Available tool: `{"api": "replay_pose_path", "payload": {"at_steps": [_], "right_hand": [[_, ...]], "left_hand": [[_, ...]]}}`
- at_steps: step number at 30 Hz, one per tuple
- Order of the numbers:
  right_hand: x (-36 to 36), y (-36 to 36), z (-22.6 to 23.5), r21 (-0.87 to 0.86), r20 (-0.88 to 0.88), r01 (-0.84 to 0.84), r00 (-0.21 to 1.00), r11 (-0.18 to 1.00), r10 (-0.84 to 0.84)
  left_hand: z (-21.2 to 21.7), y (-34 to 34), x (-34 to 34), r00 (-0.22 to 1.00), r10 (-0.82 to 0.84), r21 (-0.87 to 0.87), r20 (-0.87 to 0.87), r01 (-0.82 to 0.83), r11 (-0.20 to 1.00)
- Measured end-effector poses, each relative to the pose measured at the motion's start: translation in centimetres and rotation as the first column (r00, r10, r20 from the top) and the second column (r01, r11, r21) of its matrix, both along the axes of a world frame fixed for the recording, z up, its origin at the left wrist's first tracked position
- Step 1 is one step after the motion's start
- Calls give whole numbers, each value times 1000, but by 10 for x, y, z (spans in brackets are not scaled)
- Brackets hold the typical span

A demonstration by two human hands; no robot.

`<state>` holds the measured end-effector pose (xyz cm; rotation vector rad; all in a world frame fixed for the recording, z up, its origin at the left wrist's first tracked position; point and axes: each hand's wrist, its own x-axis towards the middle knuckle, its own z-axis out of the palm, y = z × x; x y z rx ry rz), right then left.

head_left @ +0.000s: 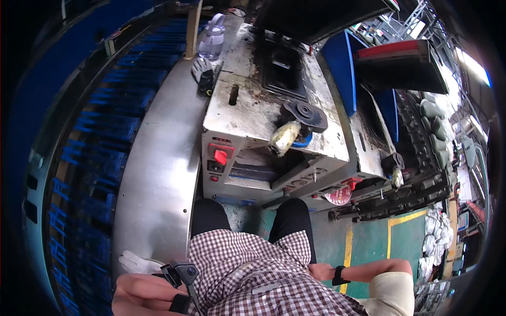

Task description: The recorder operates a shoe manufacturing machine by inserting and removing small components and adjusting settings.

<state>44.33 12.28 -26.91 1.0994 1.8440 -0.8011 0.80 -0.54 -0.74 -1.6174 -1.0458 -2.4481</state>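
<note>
I stand facing a worn white machine (247, 110) and neither hand touches it. My left forearm (142, 292) lies low at the left, with a small black camera (182, 274) strapped at the wrist. The left hand itself is hidden by my checked shirt (253, 279). A white glove (136, 262) lies just above that forearm on the curved steel guard (158, 158). My right hand (319, 272) rests against my side at the waist, behind a black wristband (337, 275). Its fingers are tucked out of sight.
The machine's front carries a red switch (220, 156). On top are a black disc (305, 113) and a yellowish wrapped handle (284, 138). A clear bottle (212, 39) and a grey glove (203, 71) sit at the far end. Blue threads fill the left; white sacks (435, 226) lie on the green floor.
</note>
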Motion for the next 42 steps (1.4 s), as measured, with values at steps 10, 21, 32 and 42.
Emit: {"api": "replay_pose_path", "payload": {"at_steps": [10, 21, 32, 42], "right_hand": [[-11, 0, 15, 14, -15, 30, 999, 999, -30], [-11, 2, 10, -31, 50, -6, 999, 1000, 7], [-17, 5, 15, -64, 106, -2, 994, 998, 8], [-21, 7, 19, -82, 121, -5, 993, 997, 15]], "left_hand": [[4, 15, 11, 1000, -15, 98, -6, 15, 995], [4, 11, 11, 998, -3, 55, -61, 6, 998], [4, 16, 16, 1000, 22, 76, -5, -22, 997], [3, 16, 17, 1000, 6, 66, -14, -5, 998]]}}
